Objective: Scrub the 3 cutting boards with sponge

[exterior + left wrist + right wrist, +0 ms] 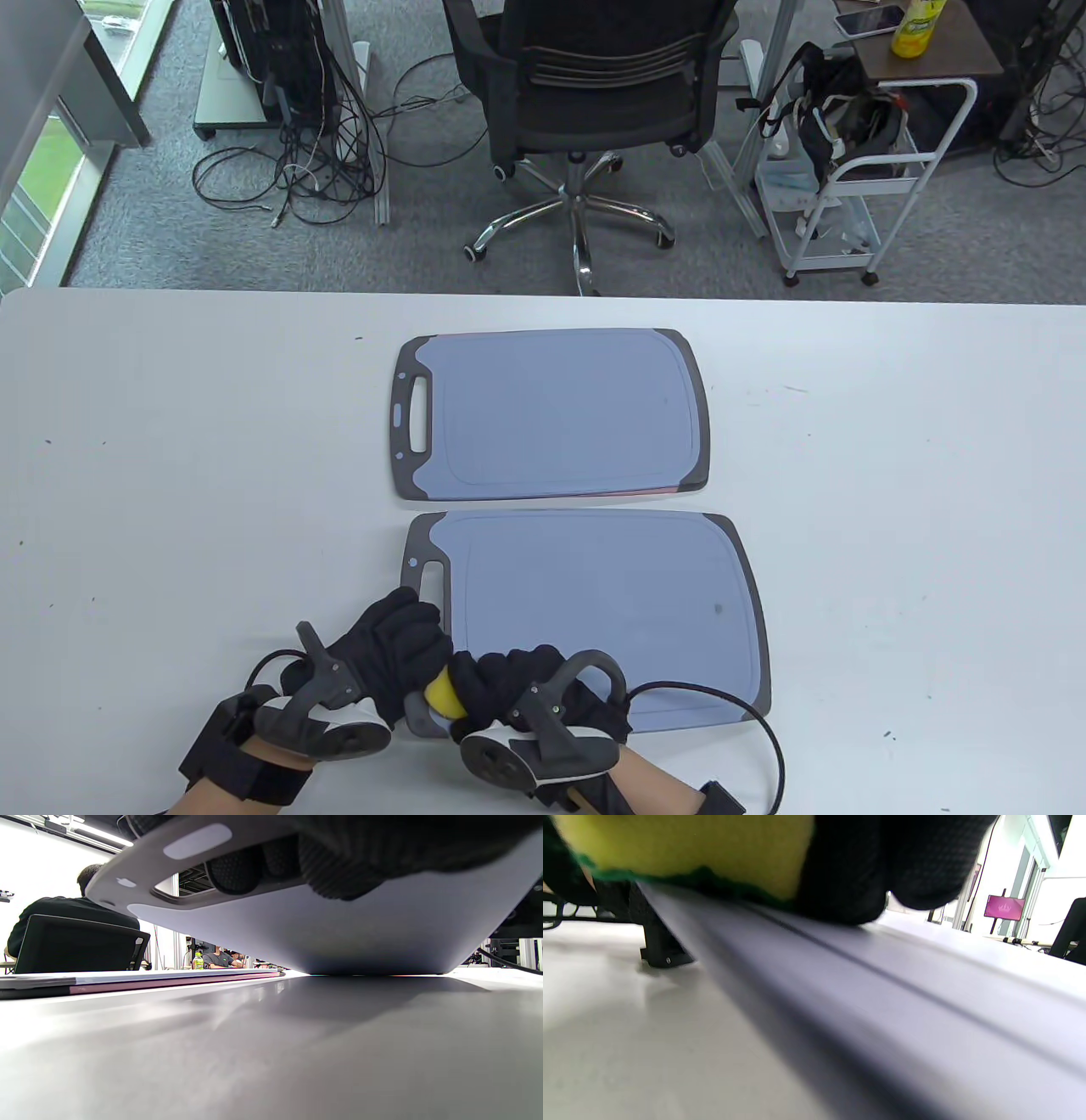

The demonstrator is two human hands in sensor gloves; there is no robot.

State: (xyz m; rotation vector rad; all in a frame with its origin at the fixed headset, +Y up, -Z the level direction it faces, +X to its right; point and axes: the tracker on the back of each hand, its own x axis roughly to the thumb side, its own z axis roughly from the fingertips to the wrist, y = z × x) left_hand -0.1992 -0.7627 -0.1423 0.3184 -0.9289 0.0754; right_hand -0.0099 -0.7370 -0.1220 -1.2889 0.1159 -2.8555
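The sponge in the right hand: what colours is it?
The sponge is yellow with a green scrubbing layer underneath, clearest in the right wrist view.

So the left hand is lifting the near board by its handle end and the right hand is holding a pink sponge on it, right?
Not quite: the sponge is yellow, with a green scrub side in the right wrist view. The left hand does lift the near board at its handle end, right hand holding the sponge.

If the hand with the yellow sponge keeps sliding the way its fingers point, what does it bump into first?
Probably the left hand. The right hand holds the sponge pointing left along the near cutting board, whose handle end the left hand grips right beside the sponge. Depth is hard to judge.
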